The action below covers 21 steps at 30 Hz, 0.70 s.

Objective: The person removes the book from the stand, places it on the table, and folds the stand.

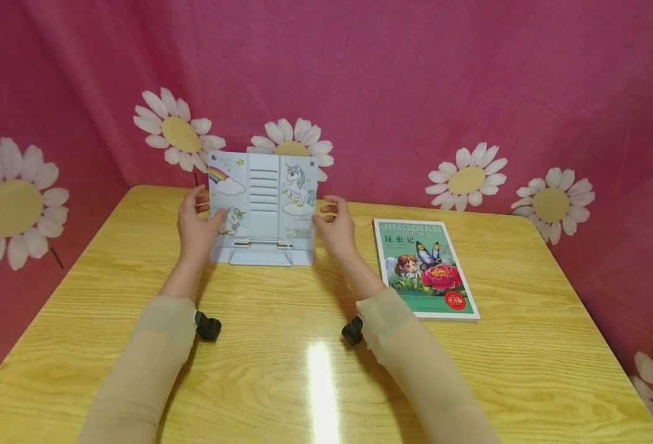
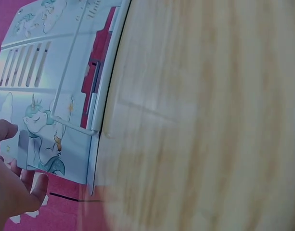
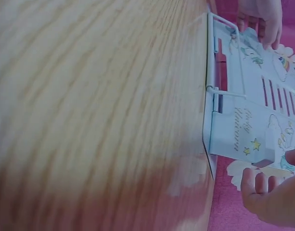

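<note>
Beige sleeves (image 1: 143, 370) lead to hands (image 1: 197, 225) (image 1: 338, 229) flanking a unicorn bookstand (image 1: 263, 216).

This is an indoor nook walled round with cloth, something like a child's reading or study corner; the pictures do not settle whether it lies in a home or a studio. A wooden table (image 1: 271, 382) gives the desk-like look. Pink curtains (image 1: 370, 92), printed with large white daisies (image 1: 467, 180), hang behind the table and along its left and right sides. Towards the table's back, left of its middle, is a book stand (image 1: 263, 225) decorated with unicorns; on the table's right half lies a brightly illustrated book (image 1: 426, 271) with Chinese characters.
</note>
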{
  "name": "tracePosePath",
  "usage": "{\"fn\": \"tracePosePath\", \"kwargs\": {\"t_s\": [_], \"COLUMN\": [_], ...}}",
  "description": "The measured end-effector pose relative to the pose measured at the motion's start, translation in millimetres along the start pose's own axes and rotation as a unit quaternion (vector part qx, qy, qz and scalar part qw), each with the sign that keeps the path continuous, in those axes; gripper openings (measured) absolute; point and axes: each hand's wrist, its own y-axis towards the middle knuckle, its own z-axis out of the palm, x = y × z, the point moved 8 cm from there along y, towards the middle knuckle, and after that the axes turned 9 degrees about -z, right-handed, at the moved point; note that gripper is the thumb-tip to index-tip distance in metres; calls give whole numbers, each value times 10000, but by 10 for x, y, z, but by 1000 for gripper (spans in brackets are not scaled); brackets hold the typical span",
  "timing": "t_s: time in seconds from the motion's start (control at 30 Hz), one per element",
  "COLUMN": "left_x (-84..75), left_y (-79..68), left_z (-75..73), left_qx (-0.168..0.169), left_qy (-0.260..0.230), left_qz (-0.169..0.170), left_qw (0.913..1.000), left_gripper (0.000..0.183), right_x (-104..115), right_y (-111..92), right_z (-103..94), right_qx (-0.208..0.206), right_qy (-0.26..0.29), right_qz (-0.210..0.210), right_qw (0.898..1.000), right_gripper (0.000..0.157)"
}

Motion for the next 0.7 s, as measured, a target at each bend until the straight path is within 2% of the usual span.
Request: {"fn": "tracePosePath", "kwargs": {"t_s": [0.23,0.47,0.7], "left_x": [9,-25,-12], "left_y": [129,218,212], "left_z": [73,81,65], "left_qx": [310,637,645], "left_qy": [164,438,600], "left_qz": [56,80,27], "left_qw": [9994,9970,9961], "left_gripper": [58,57,48], "right_x": [-14,-9,-2], "right_y": [86,176,246], "right_z": [46,64,162], "right_qx": [125,367,702], "right_qy": [-263,-473,-881], "right_qz": [-57,-120,-156], "right_qw": [9996,9981,9935], "right_gripper": [44,41,36]}}
